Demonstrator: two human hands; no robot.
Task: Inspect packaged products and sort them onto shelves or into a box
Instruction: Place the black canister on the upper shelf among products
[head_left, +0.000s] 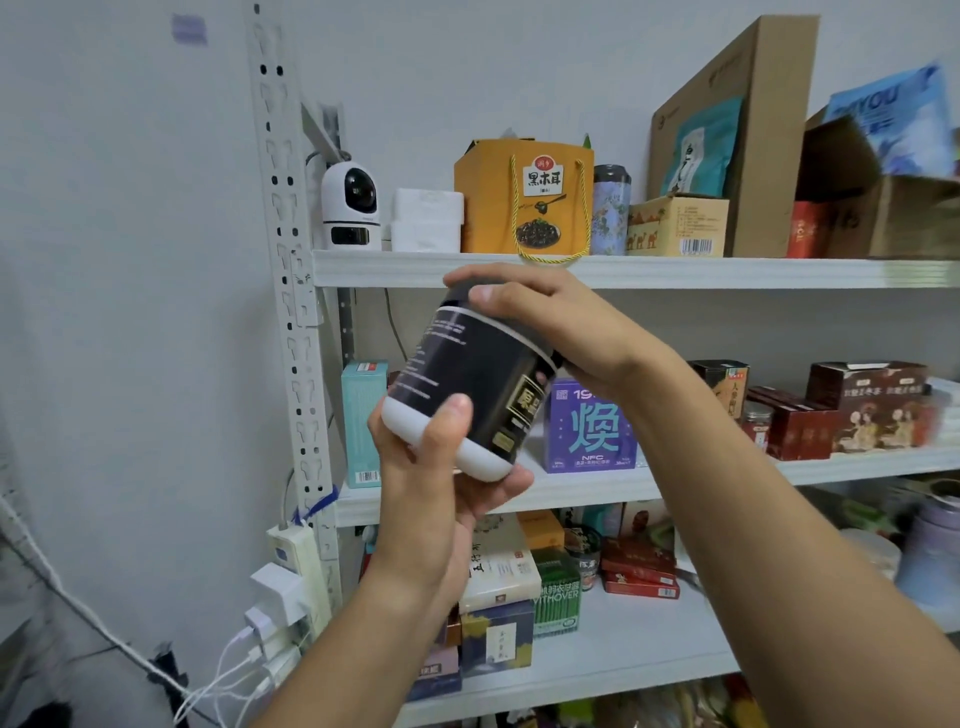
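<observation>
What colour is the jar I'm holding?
The jar is black with a white base; head view.

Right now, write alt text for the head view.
Two hands hold a tilted black jar before stocked white shelves: the left hand grips its white base, the right hand its dark top.

The right hand (561, 327) covers the top of the dark jar (483, 374) from us, and we cannot read its fine white print. The dark jar hides part of the purple box (597, 431); the blue pack (893, 119) at the right edge is blurred.
</observation>
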